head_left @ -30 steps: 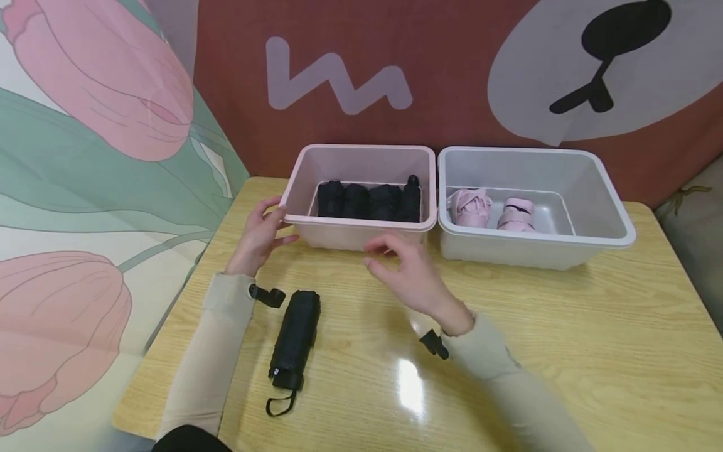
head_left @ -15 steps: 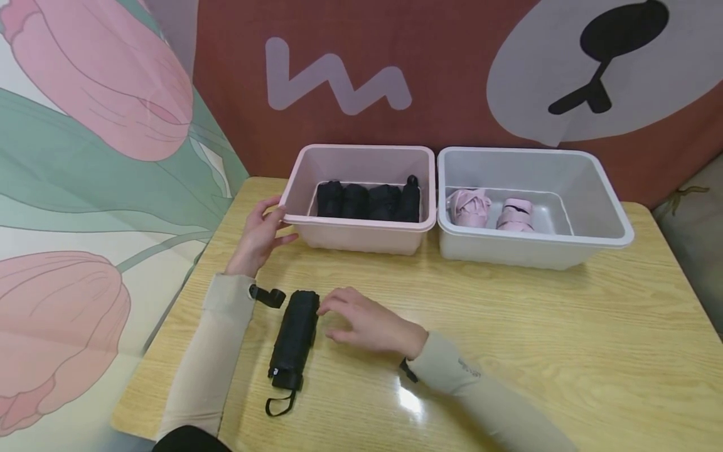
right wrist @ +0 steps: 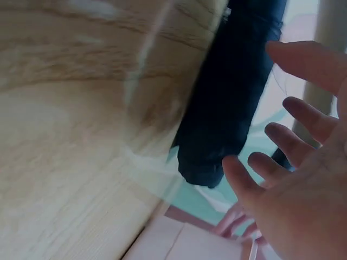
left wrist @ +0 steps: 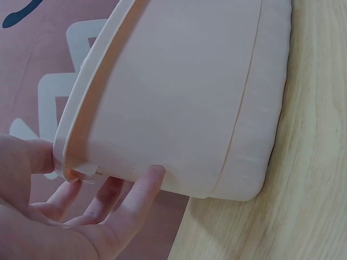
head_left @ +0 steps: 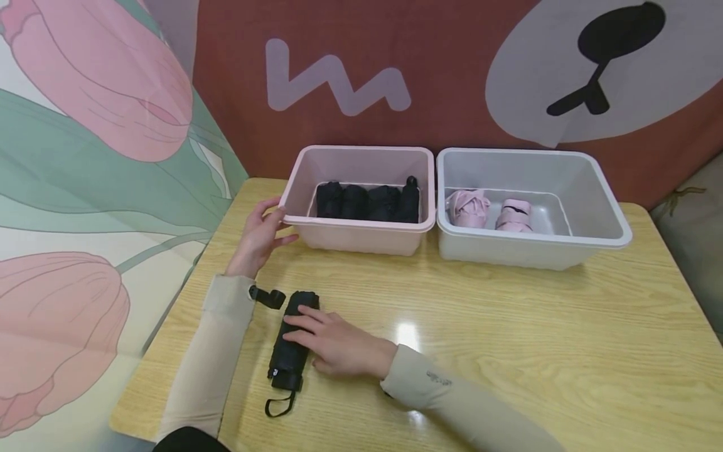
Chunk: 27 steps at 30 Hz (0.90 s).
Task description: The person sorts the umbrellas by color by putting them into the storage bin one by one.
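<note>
On the table lies a black folded umbrella (head_left: 292,358) with a wrist strap at its near end. My right hand (head_left: 344,345) is over it, fingers across its top side; in the right wrist view those fingers are spread alongside the dark umbrella (right wrist: 227,92), not closed round it. My left hand (head_left: 258,238) holds the front left corner of a pink bin (head_left: 361,242). In the left wrist view, this hand (left wrist: 81,211) has a finger at the rim and another digit against the wall. Several black folded umbrellas (head_left: 354,202) stand in a row inside that bin.
To the right of the pink bin stands a grey bin (head_left: 531,254), holding two pink folded umbrellas (head_left: 470,208). Both are at the back of the wooden table (head_left: 542,345), against a red-brown printed wall (head_left: 440,75). A flower-patterned wall (head_left: 68,201) is on the left.
My right hand has moved from in front of the pink bin down and left onto the black umbrella. My left hand has stayed at the bin's corner.
</note>
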Each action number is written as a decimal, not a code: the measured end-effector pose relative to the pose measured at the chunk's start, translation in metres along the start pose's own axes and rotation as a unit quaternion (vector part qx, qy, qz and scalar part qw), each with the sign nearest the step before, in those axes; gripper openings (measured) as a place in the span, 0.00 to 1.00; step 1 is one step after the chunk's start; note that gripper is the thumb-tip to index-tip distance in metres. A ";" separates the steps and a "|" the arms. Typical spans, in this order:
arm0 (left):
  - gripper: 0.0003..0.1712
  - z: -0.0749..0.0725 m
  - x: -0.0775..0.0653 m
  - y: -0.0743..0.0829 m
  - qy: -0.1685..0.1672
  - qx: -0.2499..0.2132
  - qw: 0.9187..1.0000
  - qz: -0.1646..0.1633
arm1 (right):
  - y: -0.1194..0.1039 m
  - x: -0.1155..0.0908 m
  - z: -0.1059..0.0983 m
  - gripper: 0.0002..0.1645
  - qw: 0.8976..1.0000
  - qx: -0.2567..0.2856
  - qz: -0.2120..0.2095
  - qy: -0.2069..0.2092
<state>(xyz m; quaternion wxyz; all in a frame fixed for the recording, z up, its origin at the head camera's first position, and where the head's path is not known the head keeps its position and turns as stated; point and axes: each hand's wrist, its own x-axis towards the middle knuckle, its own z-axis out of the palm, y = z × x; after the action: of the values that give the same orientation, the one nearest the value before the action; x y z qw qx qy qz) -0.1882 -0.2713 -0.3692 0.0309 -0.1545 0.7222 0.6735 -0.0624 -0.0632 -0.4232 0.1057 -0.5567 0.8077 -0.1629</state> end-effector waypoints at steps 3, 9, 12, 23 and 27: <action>0.27 0.000 0.000 -0.001 0.000 0.004 1.000 -0.003 | -0.003 0.003 0.005 0.37 0.999 -0.044 -0.003 -0.013; 0.27 0.000 0.000 -0.001 0.001 0.003 1.000 -0.003 | -0.006 0.009 0.017 0.35 0.988 -0.152 0.003 0.015; 0.27 0.000 0.001 -0.001 0.001 0.000 1.000 0.000 | -0.007 0.012 0.021 0.34 0.978 -0.205 0.003 0.048; 0.27 0.000 -0.001 -0.001 0.000 0.006 1.000 0.001 | -0.010 0.016 0.022 0.24 0.967 -0.242 0.000 0.078; 0.26 -0.001 0.000 0.000 -0.001 0.002 1.000 -0.001 | -0.010 0.014 0.019 0.23 0.965 -0.247 -0.002 0.084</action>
<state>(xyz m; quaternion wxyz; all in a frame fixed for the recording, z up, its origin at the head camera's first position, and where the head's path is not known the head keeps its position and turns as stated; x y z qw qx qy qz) -0.1877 -0.2720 -0.3693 0.0324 -0.1540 0.7233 0.6724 -0.0519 -0.0820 -0.4372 -0.1035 -0.5514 0.8278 -0.0048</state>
